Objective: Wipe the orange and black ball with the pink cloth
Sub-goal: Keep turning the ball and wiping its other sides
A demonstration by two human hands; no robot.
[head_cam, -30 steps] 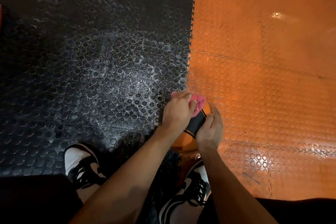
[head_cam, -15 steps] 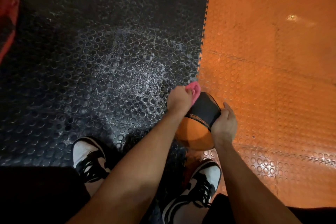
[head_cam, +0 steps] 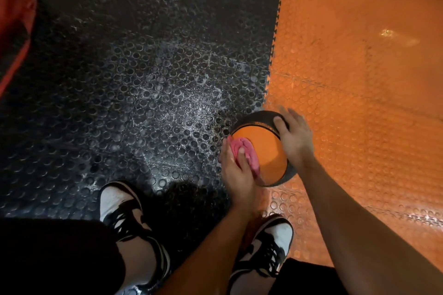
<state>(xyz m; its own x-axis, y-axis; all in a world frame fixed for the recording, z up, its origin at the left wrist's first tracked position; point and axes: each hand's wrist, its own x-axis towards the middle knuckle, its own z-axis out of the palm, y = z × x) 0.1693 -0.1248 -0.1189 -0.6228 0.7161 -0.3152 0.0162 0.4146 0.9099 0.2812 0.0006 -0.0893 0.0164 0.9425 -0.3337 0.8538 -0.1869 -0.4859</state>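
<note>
Resting on the studded floor right at the toothed seam where the black mat [head_cam: 134,83] meets the orange mat [head_cam: 359,93], the orange and black ball [head_cam: 266,153] sits just ahead of the person's feet. One ball, one cloth, two hands show. No brand, label or writing can be read on any of them.

The left hand [head_cam: 236,170] grips the bunched pink cloth [head_cam: 244,153], fingers and thumb curled round it, and presses it against the ball's orange face on its left side. The right hand [head_cam: 296,136] lies on the ball's right side, over the black band, fingers spread and fairly straight with the thumb on top; the fingertips are blurred.

Two black-and-white sneakers stand near the bottom edge: the left sneaker [head_cam: 119,208] on the black mat, the right sneaker [head_cam: 268,244] near the seam, partly covered by the left forearm. A white, dusty patch [head_cam: 187,105] marks the black mat just left of the ball. A red object [head_cam: 14,38] sits at the left edge, cut off. A bright glint [head_cam: 388,32] lies on the orange mat toward the far right.
</note>
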